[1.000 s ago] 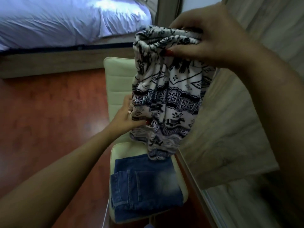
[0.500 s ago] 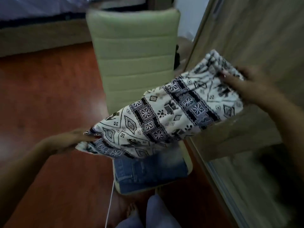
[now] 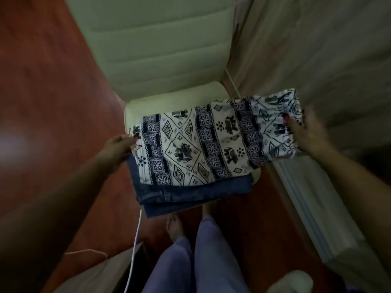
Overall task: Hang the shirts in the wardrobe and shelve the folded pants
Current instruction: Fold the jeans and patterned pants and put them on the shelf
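Observation:
White pants with a dark blue pattern (image 3: pixel 203 142) lie stretched flat across the seat of a pale chair (image 3: pixel 160 60), on top of folded blue jeans (image 3: pixel 190 193). My left hand (image 3: pixel 118 146) pinches the pants' left end at the seat's left edge. My right hand (image 3: pixel 306 134) grips the gathered right end, which hangs past the seat toward the wardrobe door (image 3: pixel 317 49).
The wood-grain sliding wardrobe door and its floor track (image 3: pixel 306 208) run along the right. Red-brown wooden floor (image 3: pixel 42 81) lies to the left. A white cable (image 3: pixel 135 240) trails down from the chair. My legs and a bare foot (image 3: pixel 175 229) stand just below the seat.
The patterned pants came down from held up in the air to spread flat over the jeans. My view tipped downward onto the chair seat.

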A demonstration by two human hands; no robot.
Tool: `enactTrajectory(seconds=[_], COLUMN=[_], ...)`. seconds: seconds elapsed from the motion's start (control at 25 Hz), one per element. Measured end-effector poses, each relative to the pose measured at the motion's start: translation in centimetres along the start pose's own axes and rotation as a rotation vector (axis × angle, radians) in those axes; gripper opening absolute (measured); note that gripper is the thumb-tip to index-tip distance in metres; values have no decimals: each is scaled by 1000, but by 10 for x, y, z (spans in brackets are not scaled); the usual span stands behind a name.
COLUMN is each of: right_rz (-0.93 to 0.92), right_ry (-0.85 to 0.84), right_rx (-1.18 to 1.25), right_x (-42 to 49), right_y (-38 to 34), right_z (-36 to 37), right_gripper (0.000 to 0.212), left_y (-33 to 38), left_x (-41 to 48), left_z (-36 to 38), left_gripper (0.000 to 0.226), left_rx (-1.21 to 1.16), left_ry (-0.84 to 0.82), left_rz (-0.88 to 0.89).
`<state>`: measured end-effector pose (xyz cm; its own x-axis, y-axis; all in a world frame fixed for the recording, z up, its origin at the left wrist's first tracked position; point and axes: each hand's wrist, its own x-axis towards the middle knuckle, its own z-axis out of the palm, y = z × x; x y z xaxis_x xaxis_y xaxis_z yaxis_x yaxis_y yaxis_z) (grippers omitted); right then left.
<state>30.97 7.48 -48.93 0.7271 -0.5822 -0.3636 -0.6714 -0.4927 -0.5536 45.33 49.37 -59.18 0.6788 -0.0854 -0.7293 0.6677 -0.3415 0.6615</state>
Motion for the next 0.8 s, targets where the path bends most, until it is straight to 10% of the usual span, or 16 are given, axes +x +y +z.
enactTrajectory(seconds=[0.24,0.44,0.8], right_rz=[-11,-140,-254], right_ry=[84,-177,-731], right_rx=[90,239,48], right_x=[-2,-42,-96], right_y=[-29,-116,-135], right_z=[8,84,229], right_gripper=[40,45,41], left_y=[-8,-8,-25], left_x=[-30,-45,-43], left_z=[14,16,-4], left_gripper=[31,28,72], left_rx=[211,210,-35], left_ry=[62,87,-148], left_rz=[176,292,-163])
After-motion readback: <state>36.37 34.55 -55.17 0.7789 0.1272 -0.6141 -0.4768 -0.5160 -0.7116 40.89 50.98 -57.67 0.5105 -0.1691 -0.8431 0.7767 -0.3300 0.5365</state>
